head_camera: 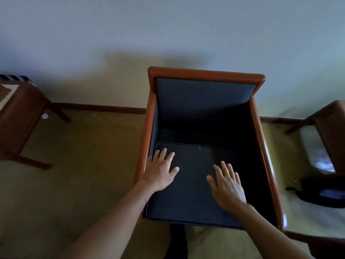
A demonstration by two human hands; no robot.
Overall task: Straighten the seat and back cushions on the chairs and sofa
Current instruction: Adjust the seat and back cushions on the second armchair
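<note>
Where the dark blue seat cushion (188,187) lies in the wooden-framed armchair (261,139), both hands press down on it, palms flat and fingers spread, so neither grip is clenched on anything: they lie released on the fabric. The left hand (160,171) rests near the cushion's left rear corner, just beside the chair's left arm rail (144,139), with its little-finger edge touching or nearly touching the wood. The right hand (228,186) sits to the right of the middle of the cushion, apart from the right arm rail (268,161), fingers aimed toward the backrest. The cushion sits forward in the seat: its piped rear edge is well short of the backrest, a dark strip of seat base showing between them, and its front edge overhangs the front of the frame slightly. The dark blue back cushion (203,98) stands upright within the frame, under the rounded top rail. The chair stands on tan carpet (84,174) against a pale wall (168,30) with a dark baseboard. A wooden side worktop (20,116) stands to the left, another piece of wooden furniture (328,126) to the right, and a dark bag (323,191) lies on the floor near the latter.
</note>
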